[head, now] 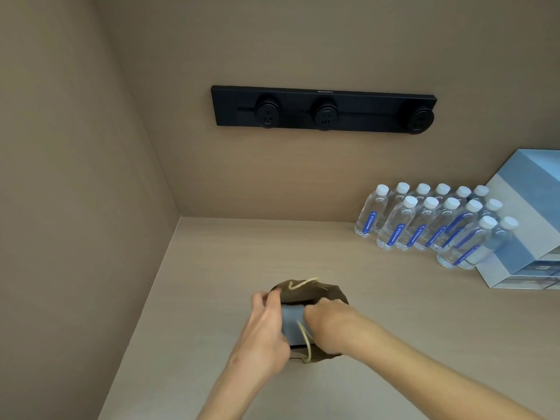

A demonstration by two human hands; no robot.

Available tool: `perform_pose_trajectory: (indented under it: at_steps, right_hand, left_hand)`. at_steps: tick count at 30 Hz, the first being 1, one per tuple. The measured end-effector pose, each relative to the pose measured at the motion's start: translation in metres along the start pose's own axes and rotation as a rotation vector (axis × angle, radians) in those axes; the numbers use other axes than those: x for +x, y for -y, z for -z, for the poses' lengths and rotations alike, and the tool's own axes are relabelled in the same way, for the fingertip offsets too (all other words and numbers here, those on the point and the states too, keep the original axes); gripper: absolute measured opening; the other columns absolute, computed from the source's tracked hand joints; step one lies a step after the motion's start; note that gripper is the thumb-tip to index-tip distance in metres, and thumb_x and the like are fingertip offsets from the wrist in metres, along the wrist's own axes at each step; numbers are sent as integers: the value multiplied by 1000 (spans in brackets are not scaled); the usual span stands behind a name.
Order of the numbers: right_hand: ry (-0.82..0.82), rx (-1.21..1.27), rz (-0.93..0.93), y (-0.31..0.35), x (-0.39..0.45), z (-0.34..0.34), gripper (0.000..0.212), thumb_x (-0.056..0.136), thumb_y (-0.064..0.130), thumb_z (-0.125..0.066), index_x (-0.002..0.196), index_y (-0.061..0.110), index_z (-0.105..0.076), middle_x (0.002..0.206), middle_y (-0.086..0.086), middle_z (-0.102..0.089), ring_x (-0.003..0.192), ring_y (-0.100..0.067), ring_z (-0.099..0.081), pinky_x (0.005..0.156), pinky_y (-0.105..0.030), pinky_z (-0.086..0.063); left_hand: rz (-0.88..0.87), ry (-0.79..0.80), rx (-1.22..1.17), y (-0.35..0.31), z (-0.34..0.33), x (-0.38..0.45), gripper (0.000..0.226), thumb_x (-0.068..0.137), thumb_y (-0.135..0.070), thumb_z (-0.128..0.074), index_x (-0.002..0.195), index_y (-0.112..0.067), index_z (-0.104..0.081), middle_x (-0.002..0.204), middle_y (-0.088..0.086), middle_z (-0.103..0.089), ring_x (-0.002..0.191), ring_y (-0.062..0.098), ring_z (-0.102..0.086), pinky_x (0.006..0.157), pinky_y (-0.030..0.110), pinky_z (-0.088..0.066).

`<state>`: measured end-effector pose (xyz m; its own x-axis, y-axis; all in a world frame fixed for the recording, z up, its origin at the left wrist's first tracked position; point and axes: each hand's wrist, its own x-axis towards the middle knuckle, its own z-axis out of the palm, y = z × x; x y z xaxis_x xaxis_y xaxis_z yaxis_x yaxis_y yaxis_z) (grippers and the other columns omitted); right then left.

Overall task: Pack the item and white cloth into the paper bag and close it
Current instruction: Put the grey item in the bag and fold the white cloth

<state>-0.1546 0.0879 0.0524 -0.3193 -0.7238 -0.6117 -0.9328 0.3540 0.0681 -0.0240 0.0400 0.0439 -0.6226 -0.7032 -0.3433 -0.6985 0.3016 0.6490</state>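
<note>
A brown paper bag (306, 294) with beige rope handles stands on the wooden counter in front of me. A pale grey-white cloth (293, 321) shows in the bag's open mouth. My left hand (266, 325) pinches the bag's left rim, fingers curled on the paper. My right hand (328, 324) presses on the cloth at the mouth's right side, fingers tucked down into the bag. One rope handle (304, 344) hangs over the near side, the other lies on the far rim. The item is hidden, and I cannot tell whether it is inside.
Several water bottles (424, 222) with white caps stand at the back right. Blue and white boxes (527, 225) are stacked at the far right. A black socket strip (324, 110) is fixed to the back wall. A side wall (75, 207) closes off the left.
</note>
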Motion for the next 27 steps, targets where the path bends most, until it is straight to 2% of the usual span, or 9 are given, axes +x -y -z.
perform_pose_trajectory:
  at_steps: [4, 8, 10, 12, 15, 19, 23, 26, 27]
  right_hand:
    - [114, 147, -120, -5, 48, -12, 34, 92, 14, -52, 124, 6, -57, 133, -17, -57, 120, -33, -57, 95, -38, -48]
    - [268, 381, -263, -9, 66, -32, 24, 95, 15, -40, 72, 10, -45, 124, -16, -61, 118, -31, -59, 85, -35, -47]
    - [254, 563, -333, -8, 71, -40, 28, 96, 15, -37, 68, 16, -37, 98, -9, -58, 112, -26, -58, 81, -29, -44]
    - [188, 707, -366, -8, 75, -45, 21, 98, 15, -36, 80, 16, -48, 92, -3, -53, 110, -22, -54, 86, -26, -43]
    - [129, 776, -327, -12, 76, -46, 32, 94, 10, -47, 125, 10, -54, 128, -12, -58, 121, -25, -54, 102, -29, -44]
    - [31, 665, -296, -10, 73, -42, 28, 92, 16, -46, 118, 18, -56, 121, -9, -60, 120, -22, -55, 90, -24, -40]
    - [-45, 615, -267, -11, 66, -28, 36, 85, 15, -57, 121, 15, -57, 123, -8, -63, 114, -24, -60, 86, -26, -46]
    - [-127, 647, -172, -12, 40, -5, 6, 82, 18, -60, 86, 19, -56, 90, -2, -61, 89, -26, -63, 65, -28, -50]
    - [-169, 657, -130, -14, 30, 4, 14, 80, 18, -59, 71, 20, -47, 77, 0, -53, 75, -25, -57, 53, -25, -42]
  left_hand:
    - [-11, 34, -13, -2, -5, -3, 76, 79, 3, -42, 148, -24, -24, 142, -2, -29, 116, 28, -56, 99, 40, -50]
    - [-25, 87, -9, -4, -10, -7, 72, 79, 3, -42, 145, -20, -27, 143, -2, -28, 122, 29, -55, 104, 41, -46]
    - [-41, 72, -17, -5, -11, -8, 70, 80, 4, -40, 144, -21, -29, 143, -1, -29, 120, 30, -56, 103, 42, -46]
    - [-48, 64, -16, -5, -11, -7, 71, 80, 6, -39, 144, -22, -30, 143, -1, -30, 119, 31, -57, 103, 43, -46]
    - [-50, 77, -13, -5, -10, -4, 72, 80, 9, -38, 145, -22, -31, 144, 0, -30, 118, 32, -57, 102, 44, -47]
    - [-38, 62, -27, -5, -5, 2, 69, 79, 5, -40, 141, -24, -33, 142, 1, -33, 120, 33, -56, 100, 44, -49]
    - [-8, 62, -58, -2, -1, 13, 67, 78, 5, -41, 137, -26, -36, 131, -1, -36, 109, 33, -55, 78, 48, -61]
    - [-12, 77, -111, 4, 2, 24, 69, 78, 4, -43, 137, -31, -39, 118, -2, -38, 104, 30, -52, 61, 44, -65]
    - [-7, 80, -147, 7, 3, 27, 70, 78, 3, -44, 137, -34, -40, 114, -4, -37, 103, 29, -51, 56, 42, -65]
